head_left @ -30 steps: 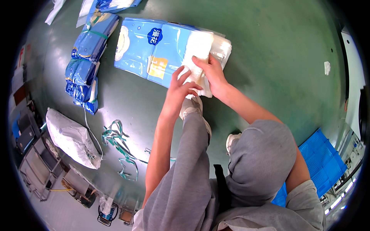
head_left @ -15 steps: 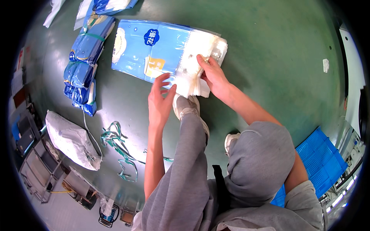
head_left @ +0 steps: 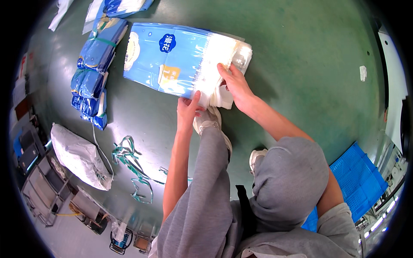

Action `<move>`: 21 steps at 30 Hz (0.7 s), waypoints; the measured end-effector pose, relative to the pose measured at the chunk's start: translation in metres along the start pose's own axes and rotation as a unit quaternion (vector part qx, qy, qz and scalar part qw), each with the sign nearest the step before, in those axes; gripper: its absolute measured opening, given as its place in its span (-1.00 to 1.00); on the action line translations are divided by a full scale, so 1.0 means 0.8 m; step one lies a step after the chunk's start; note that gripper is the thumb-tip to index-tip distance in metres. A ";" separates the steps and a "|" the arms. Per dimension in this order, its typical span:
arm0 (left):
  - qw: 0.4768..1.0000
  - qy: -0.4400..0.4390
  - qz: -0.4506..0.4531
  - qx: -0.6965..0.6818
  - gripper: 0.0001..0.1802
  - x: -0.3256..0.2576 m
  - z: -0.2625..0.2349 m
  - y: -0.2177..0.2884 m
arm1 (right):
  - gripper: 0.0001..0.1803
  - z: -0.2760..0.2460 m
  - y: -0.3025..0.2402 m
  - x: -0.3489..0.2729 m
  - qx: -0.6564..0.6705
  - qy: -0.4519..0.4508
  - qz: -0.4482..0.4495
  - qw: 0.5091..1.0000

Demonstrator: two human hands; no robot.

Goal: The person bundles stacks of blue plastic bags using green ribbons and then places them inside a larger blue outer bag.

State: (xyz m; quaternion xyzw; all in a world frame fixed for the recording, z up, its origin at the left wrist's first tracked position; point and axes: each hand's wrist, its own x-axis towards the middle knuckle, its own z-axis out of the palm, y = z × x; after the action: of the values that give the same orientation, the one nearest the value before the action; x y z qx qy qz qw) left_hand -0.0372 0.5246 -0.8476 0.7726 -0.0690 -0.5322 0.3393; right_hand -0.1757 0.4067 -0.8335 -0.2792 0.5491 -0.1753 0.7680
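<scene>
A thick stack of blue printed plastic bags (head_left: 183, 60) lies flat on the floor in front of me, its white and clear open ends toward the right. My right hand (head_left: 235, 86) grips the white end, thumb and index finger on top and the other fingers partly hidden beneath. At the near edge, where blue meets white, my left hand (head_left: 188, 111) has its thumb on the stack and its fingers curled under. My shoe (head_left: 206, 120) is right beside the near edge, partly covered by the bags.
Bundles of folded blue bags tied with green strap (head_left: 97, 56) lie on the left. Nearer are a white woven sack (head_left: 79, 157) and a tangle of loose green strapping (head_left: 129, 159). A blue plastic crate (head_left: 357, 178) is at the right. Chairs and carts stand at the far left.
My left hand has come down and right from above the bags' near edge, and its fingers have closed on that edge. The right hand and the stack have shifted slightly left.
</scene>
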 end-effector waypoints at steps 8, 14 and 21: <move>0.995 0.019 0.039 0.086 -0.41 0.000 -0.005 0.000 | -0.72 -0.004 0.017 0.010 0.101 -0.043 0.025 0.994; 0.880 0.101 0.112 0.450 -0.48 -0.014 -0.009 0.036 | -0.75 -0.010 0.020 0.018 0.254 -0.095 0.031 0.962; 0.854 0.155 0.217 0.446 -0.62 -0.035 -0.018 0.103 | -0.77 -0.003 0.015 0.014 0.276 -0.115 0.036 0.954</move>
State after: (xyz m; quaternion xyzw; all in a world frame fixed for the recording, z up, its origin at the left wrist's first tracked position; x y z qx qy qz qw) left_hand -0.0157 0.4812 -0.7736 0.8787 -0.4118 -0.2305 0.0714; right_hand -0.1744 0.4093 -0.8495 -0.0541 0.3973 -0.2589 0.8787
